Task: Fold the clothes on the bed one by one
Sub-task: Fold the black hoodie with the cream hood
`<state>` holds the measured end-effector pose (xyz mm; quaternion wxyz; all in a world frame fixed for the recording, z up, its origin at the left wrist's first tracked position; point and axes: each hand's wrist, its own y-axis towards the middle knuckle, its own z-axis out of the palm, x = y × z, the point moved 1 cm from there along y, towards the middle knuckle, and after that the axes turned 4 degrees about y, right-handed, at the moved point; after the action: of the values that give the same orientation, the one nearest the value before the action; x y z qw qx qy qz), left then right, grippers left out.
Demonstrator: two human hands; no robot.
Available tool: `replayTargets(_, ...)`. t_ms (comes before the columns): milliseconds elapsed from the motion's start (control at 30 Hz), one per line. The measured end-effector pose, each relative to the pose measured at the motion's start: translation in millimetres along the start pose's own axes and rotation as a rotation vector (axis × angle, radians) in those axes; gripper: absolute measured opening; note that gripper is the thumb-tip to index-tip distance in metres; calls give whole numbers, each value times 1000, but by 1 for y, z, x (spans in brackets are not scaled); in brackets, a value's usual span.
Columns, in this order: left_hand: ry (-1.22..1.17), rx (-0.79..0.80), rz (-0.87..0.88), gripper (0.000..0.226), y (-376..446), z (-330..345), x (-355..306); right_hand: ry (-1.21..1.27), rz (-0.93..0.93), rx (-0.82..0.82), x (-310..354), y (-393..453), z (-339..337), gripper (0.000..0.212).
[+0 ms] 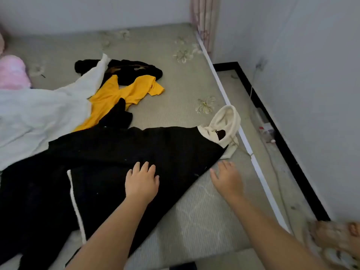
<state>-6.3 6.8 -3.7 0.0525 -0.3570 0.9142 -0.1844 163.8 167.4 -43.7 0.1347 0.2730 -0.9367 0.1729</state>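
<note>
The straight, spread fingers of the left hand [141, 183] lay flat on the black garment [120, 162], pressing it to the bed [175, 78] at lower centre of the frame. The right hand [227, 179], fingers likewise extended and holding nothing, sat just right of the garment's lower edge, over bare bedding; whether it touched the fabric could not be told. The black garment lay spread across the lower left and centre, a white stripe [75, 201] running down it, with a cream hood [224, 123] at its right end near the bed's white edge strip [253, 158]. Above it, at centre left, a yellow T-shirt [116, 94] lay partly beneath a white garment [39, 112] reaching in from the left edge, and a second black garment [132, 70] lay crumpled above both. A pink item [12, 73] sat at the upper left. At the right, a clear bottle [267, 133] lay in the gap between the bed and the wall [311, 75].
</note>
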Motion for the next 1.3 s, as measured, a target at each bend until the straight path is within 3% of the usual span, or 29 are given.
replayTargets(133,-10,3,71,56,80,25,-12,214,270,-34,-9,49,28,66)
replayTargets(267,-46,70,14,72,140,62,-29,379,432,-81,-16,92,47,79)
replayTargets(367,-49,99,22,52,163,83,-34,602,483,-107,-13,115,50,66)
replayTargets(433,-158,18,78,29,170,84,-32,588,498,-157,-4,127,43,51)
replayTargets(567,-440,-156,16,22,166,50,1,438,236,-249,47,147,23,41)
replayTargets(633,-441,-216,-54,18,155,27,37,355,7,-236,91,155,17,41)
replayTargets(700,-343,-174,-143,15,139,7,83,308,-248,-148,140,161,21,43)
replayTargets(767,-123,27,-203,12,117,-3,122,199,-387,87,178,160,37,44)
replayTargets(867,161,468,-126,15,81,6,146,-109,-431,402,197,148,70,36)
replayTargets(933,133,578,-89,21,73,18,147,-198,-437,485,194,140,84,34)
replayTargets(1000,10,453,-135,29,83,22,147,-176,-454,400,189,139,87,33)
replayTargets(1067,-162,113,-185,30,106,19,145,-22,-398,142,179,142,83,30)
replayTargets(1133,-249,-146,-195,34,133,17,143,164,-223,51,169,140,75,37)
replayTargets(1200,-142,-56,-199,48,158,17,142,263,-128,147,168,132,72,54)
replayTargets(1300,-30,269,-198,35,174,21,143,91,-196,179,193,123,76,62)
